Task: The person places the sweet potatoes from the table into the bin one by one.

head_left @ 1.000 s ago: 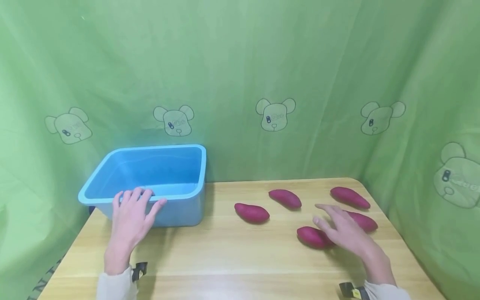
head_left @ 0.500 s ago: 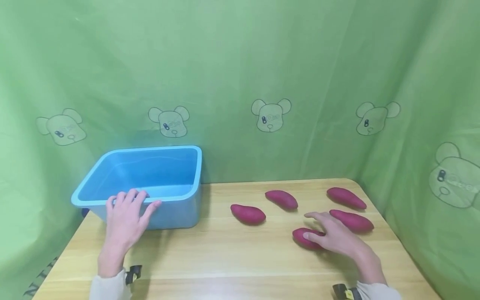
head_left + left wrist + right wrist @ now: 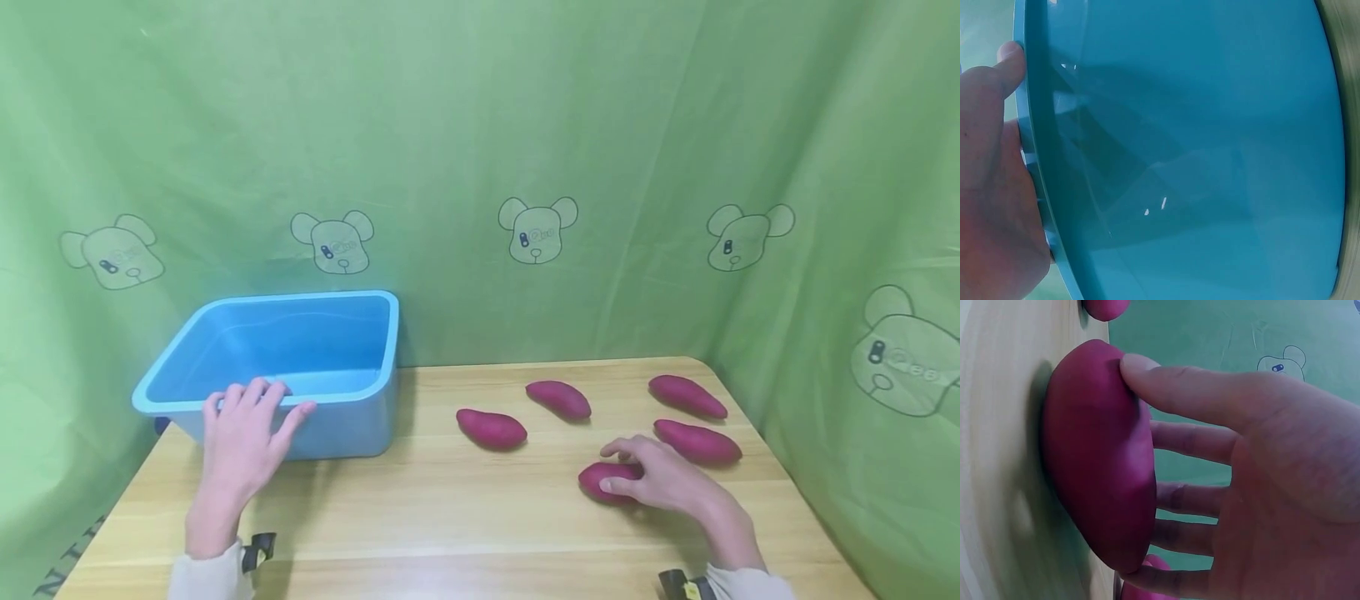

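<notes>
My left hand (image 3: 243, 437) holds the near rim of a blue plastic basin (image 3: 390, 350), its fingers bent over the edge. In the left wrist view the thumb (image 3: 1011, 62) lies against the rim, above the basin's smooth outer wall (image 3: 1210, 156); the fingertips are hidden there. On the right, my right hand (image 3: 660, 475) grips a purple-red sweet potato (image 3: 592, 482) lying on the table. Seen from the right wrist, the thumb (image 3: 1166, 384) presses one side of this sweet potato (image 3: 1097, 456) while the fingers (image 3: 1191, 500) reach around its far side.
Two more sweet potatoes lie between basin and right hand: a nearer one (image 3: 491, 429) and a farther one (image 3: 558, 400). Beyond the right hand lie another pair, a rear one (image 3: 687, 396) and a front one (image 3: 697, 442). A green curtain (image 3: 450, 167) surrounds the wooden table (image 3: 450, 517).
My right hand has come down onto the nearest sweet potato, and its fingers and thumb have closed around it. My left hand stays on the basin rim. The head view has shifted slightly.
</notes>
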The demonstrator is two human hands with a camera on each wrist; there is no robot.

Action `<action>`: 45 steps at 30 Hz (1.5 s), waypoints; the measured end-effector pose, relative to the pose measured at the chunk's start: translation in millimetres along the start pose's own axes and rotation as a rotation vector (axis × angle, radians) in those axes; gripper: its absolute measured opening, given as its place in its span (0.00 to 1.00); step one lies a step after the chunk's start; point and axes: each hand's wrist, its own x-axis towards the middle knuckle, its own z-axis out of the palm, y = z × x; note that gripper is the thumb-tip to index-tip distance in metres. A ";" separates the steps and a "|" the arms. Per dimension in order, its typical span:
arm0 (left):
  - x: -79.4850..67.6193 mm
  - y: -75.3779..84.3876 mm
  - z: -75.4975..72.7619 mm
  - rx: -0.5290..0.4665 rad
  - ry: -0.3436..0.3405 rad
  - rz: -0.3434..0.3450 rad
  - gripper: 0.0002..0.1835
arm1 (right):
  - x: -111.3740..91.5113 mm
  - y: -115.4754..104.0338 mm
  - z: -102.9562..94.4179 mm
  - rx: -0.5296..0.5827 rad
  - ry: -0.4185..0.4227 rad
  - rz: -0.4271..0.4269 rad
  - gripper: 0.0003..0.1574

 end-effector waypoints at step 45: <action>0.5 0.4 -0.4 0.007 0.013 -0.012 0.23 | -3.4 -0.7 0.4 0.015 -0.070 -0.037 0.29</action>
